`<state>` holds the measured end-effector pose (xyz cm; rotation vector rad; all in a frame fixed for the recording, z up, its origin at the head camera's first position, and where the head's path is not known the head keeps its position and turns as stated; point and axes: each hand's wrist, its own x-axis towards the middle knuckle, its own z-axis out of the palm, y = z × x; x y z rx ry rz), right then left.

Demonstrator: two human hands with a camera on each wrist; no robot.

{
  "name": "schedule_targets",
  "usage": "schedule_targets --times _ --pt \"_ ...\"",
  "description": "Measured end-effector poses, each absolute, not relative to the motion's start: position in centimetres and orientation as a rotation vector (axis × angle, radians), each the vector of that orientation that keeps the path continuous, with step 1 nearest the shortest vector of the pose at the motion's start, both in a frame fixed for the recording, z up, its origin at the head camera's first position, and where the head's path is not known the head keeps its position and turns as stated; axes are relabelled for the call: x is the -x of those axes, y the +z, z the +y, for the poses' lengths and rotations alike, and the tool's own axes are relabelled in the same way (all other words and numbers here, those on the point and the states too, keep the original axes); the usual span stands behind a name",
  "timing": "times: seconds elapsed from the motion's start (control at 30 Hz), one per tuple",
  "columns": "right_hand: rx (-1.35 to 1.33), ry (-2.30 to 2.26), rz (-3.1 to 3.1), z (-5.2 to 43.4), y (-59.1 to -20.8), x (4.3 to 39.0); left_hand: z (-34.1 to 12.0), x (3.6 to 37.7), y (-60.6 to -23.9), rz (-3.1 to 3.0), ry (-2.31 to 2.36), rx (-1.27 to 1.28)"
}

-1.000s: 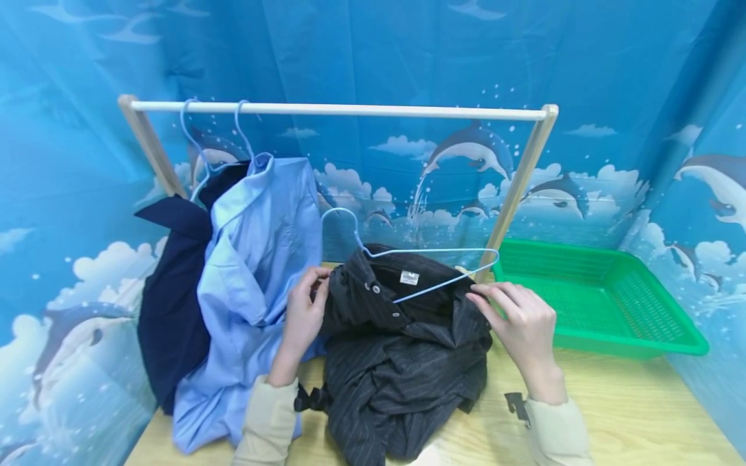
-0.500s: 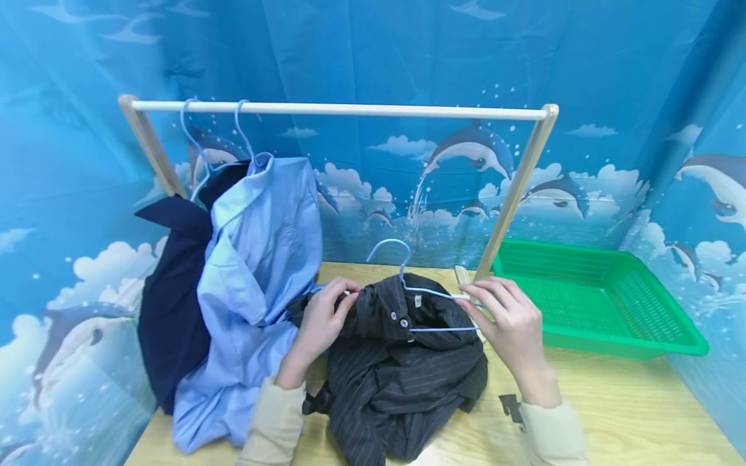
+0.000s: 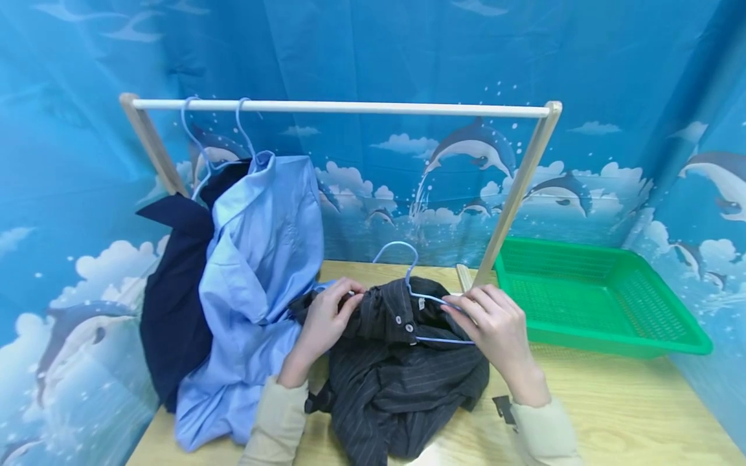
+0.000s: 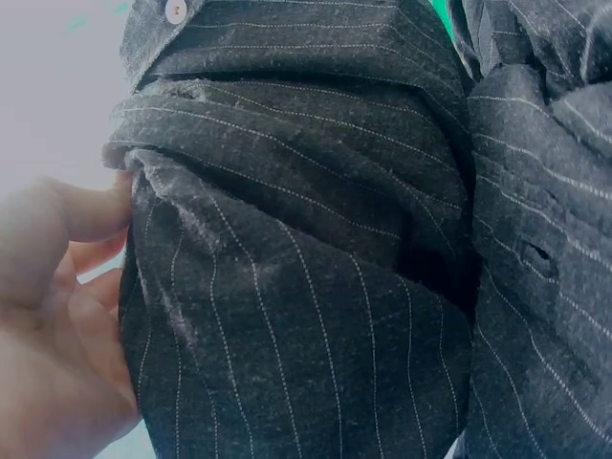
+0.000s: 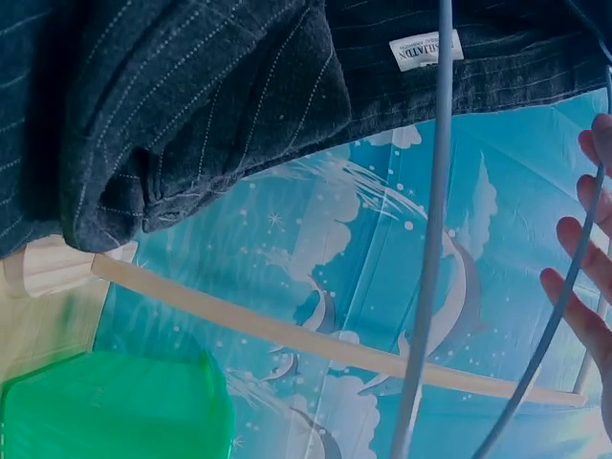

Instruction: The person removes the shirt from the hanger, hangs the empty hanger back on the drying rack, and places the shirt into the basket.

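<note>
A black pinstriped shirt lies bunched on the table, its collar end raised. My left hand pinches the shirt's edge on the left; the left wrist view shows thumb and fingers at the striped cloth. With my right hand I hold a light blue hanger by its upper bar. The hanger's left part goes into the shirt's neck opening; its left end is hidden by cloth. The right wrist view has the hanger's bars passing in front of a white label inside the shirt.
A rack with a white rail stands behind. On its left hang a navy garment and a light blue shirt, both on hangers. A green basket sits at the right, beside the rack's wooden leg.
The hanger has come down and to the right, its left part now inside the shirt. My right hand has shifted from the shirt to the hanger, moving leftward; my left hand has moved slightly right.
</note>
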<state>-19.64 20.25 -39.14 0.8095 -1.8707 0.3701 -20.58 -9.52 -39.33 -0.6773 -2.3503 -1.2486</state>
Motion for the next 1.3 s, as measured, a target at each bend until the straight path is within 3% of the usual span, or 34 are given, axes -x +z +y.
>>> schedule_targets --times 0.63,1.3 --pt "-0.803 0.578 -1.925 19.7 -39.4 19.2 -9.5 20.4 -39.6 -2.318 -1.278 0.754" --pt "-0.666 0.564 -1.879 22.8 -37.7 19.2 -10.2 21.0 -39.6 -2.201 -1.099 0.611"
